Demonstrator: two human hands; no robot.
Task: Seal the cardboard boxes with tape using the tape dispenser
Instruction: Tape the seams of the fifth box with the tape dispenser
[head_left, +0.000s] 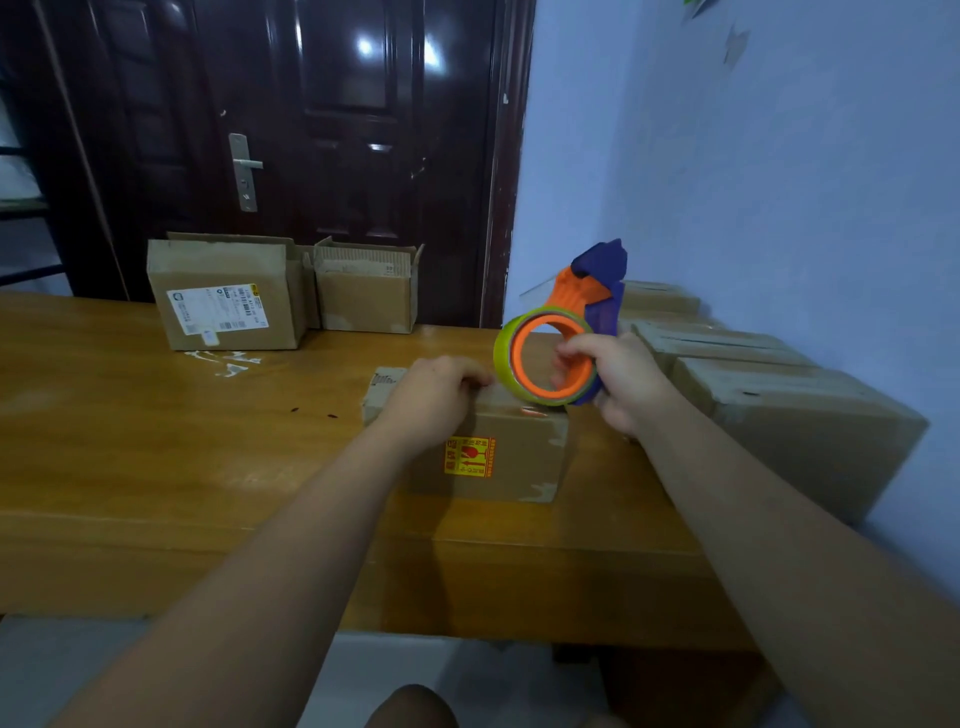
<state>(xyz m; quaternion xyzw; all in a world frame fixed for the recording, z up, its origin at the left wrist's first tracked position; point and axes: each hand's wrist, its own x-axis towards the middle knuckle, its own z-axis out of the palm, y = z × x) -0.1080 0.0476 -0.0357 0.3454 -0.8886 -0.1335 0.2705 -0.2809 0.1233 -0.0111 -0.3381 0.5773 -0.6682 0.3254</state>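
Wooden table (156, 415) holds box (519, 447), left fingers (470, 376) pressing its top, right fingers (574, 347) gripping tape dispenser (600, 309) beside them.

matt cardboard box (498, 447); glossy wood table (156, 441); plastic dispenser (587, 312).
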